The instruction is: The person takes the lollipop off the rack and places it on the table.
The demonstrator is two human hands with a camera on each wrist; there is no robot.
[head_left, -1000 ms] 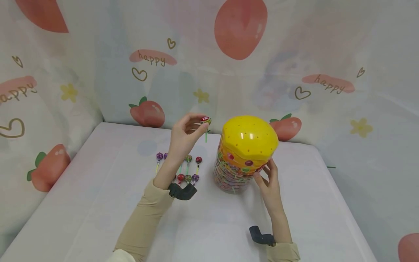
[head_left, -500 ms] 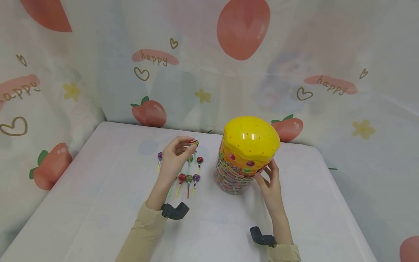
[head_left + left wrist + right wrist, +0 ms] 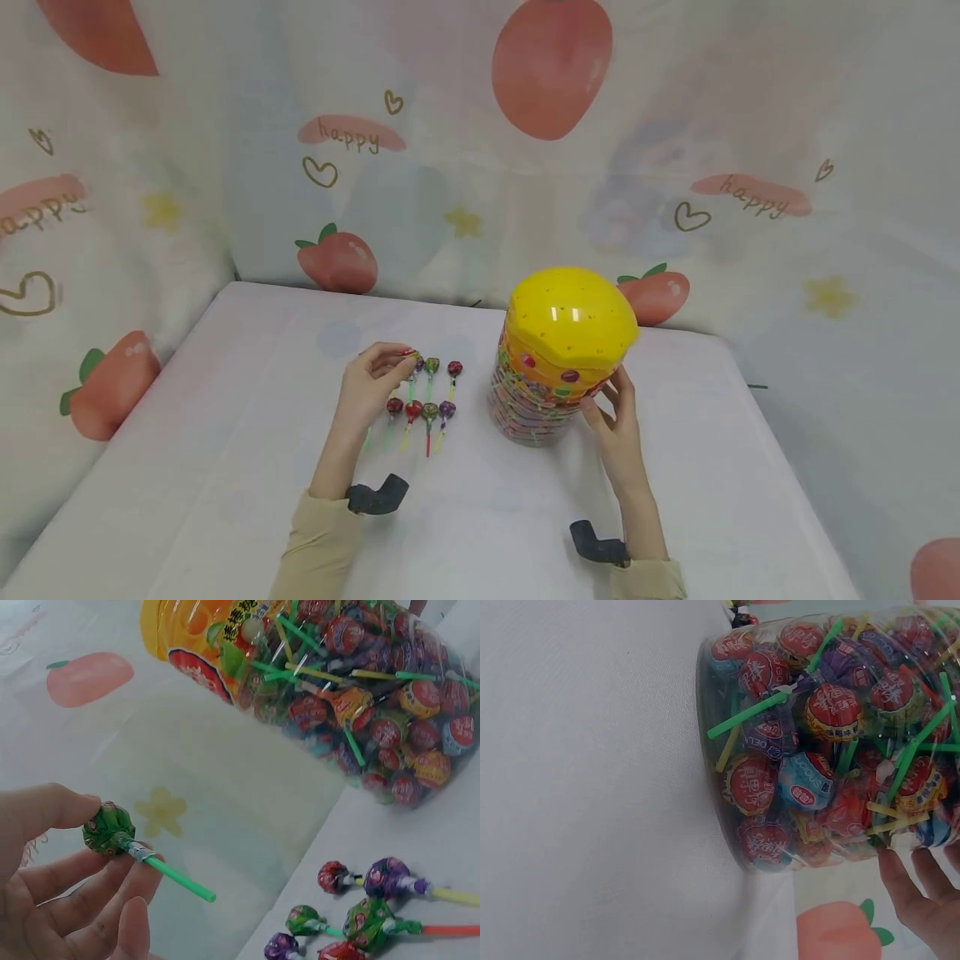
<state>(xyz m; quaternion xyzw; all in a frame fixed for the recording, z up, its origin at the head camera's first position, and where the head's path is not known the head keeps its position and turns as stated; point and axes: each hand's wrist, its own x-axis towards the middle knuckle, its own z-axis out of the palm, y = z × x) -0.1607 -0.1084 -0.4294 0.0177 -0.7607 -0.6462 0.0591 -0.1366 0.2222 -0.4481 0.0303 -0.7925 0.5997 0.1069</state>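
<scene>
Between thumb and fingers my left hand (image 3: 369, 385) pinches a green-wrapped lollipop (image 3: 109, 829) by its head, the green stick (image 3: 182, 879) pointing away from the palm. It hovers above the rows of lollipops (image 3: 429, 412) on the table. My right hand (image 3: 618, 425) rests its fingertips and thumb against the side of a large clear jar (image 3: 530, 408) with a yellow lid (image 3: 573, 317). The jar stands slightly tilted in the head view and is filled with wrapped lollipops (image 3: 832, 712). Some of the table lollipops are hidden behind my left hand.
A white-covered table (image 3: 480, 525) carries everything. A printed cloth (image 3: 465, 133) with fruit and hearts hangs behind and beside it. The laid-out lollipops, in two rows, lie left of the jar.
My left hand, holding the lollipop, has come from beside the jar's top down and left to over the lollipop rows. The right hand and jar have stayed put.
</scene>
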